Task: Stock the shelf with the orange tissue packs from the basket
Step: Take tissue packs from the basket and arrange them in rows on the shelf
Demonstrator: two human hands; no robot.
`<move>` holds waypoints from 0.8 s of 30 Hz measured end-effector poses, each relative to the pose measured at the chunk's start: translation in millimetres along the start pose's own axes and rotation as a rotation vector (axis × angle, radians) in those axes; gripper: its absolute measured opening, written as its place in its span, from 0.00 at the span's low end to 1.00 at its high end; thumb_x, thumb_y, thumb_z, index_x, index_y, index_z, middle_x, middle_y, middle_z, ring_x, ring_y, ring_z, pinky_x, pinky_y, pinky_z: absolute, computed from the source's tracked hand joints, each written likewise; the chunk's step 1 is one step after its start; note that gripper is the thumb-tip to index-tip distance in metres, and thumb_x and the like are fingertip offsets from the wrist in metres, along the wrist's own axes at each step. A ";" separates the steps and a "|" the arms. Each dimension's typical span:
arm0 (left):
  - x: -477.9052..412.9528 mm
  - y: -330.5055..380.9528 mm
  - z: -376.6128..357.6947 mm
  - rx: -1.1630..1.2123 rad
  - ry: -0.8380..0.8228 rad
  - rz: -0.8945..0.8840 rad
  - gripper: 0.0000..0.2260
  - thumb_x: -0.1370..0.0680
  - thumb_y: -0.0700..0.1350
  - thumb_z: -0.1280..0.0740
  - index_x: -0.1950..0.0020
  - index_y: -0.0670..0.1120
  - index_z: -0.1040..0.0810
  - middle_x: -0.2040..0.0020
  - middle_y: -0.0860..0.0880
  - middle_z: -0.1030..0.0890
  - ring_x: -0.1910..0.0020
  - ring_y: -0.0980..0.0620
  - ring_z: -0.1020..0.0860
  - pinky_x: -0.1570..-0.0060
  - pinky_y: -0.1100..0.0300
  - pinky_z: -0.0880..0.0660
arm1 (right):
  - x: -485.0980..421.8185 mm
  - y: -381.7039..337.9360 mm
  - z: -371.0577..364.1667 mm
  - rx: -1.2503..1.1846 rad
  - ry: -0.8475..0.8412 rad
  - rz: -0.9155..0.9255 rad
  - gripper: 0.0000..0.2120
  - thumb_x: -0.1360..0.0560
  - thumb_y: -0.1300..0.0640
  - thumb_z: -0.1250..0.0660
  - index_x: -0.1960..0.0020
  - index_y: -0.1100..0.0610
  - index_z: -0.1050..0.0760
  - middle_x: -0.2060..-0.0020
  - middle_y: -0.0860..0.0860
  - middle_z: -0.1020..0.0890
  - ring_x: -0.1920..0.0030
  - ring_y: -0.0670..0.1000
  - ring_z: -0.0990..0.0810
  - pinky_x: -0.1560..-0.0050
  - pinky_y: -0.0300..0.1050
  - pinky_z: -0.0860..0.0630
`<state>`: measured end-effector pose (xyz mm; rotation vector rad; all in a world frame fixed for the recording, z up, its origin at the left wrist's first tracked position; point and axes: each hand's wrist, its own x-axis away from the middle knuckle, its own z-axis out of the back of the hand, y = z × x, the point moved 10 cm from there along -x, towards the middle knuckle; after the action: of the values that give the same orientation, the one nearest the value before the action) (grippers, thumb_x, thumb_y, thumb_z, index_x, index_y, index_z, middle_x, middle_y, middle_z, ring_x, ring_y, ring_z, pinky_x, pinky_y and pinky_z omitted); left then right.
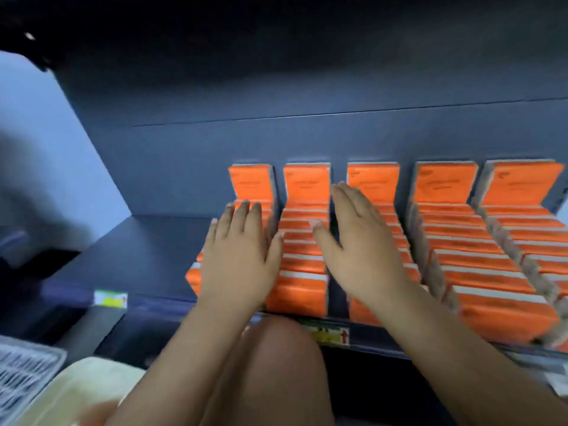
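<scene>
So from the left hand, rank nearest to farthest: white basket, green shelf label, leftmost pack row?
1. Leftmost pack row, under the left hand.
2. Green shelf label, lower left.
3. White basket, bottom-left corner.

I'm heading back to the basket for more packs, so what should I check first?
1. Left hand holds nothing: ok, fingers straight over the leftmost row.
2. Right hand holds nothing: ok, flat over the third row.
3. Orange tissue packs in tidy rows: ok, five rows.
4. Room on the shelf: ok, bare board left of the rows.
5. Packs left in the basket: cannot tell, only its corner shows.
</scene>
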<state>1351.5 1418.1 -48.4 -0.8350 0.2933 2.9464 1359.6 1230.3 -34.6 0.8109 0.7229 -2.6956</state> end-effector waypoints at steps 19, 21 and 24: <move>317.5 -343.8 28.1 -0.036 -0.030 0.920 0.27 0.15 0.59 0.42 0.22 0.43 0.33 0.25 0.42 0.27 0.23 0.40 0.34 0.24 0.43 0.38 | 177.8 -326.7 -311.7 -0.258 -0.826 0.361 0.29 0.17 0.41 0.41 0.23 0.58 0.35 0.24 0.56 0.31 0.23 0.59 0.37 0.25 0.55 0.37; 338.7 -354.5 11.9 -0.023 -0.066 0.986 0.26 0.15 0.58 0.42 0.22 0.43 0.33 0.25 0.43 0.27 0.23 0.42 0.34 0.24 0.45 0.39 | 188.6 -321.6 -334.4 -0.218 -0.886 0.338 0.28 0.17 0.41 0.41 0.26 0.58 0.32 0.26 0.57 0.29 0.25 0.59 0.34 0.28 0.56 0.34; 364.5 -370.5 -17.3 0.052 -0.116 1.094 0.25 0.15 0.58 0.42 0.24 0.43 0.31 0.28 0.42 0.25 0.27 0.40 0.31 0.27 0.42 0.36 | 201.0 -316.2 -363.7 -0.159 -0.994 0.267 0.27 0.17 0.41 0.42 0.27 0.58 0.31 0.28 0.57 0.27 0.28 0.61 0.31 0.33 0.57 0.30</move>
<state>1092.5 1781.5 -315.5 -0.5896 1.1230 3.8913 1247.9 1672.3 -288.9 -0.4506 0.4983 -2.3145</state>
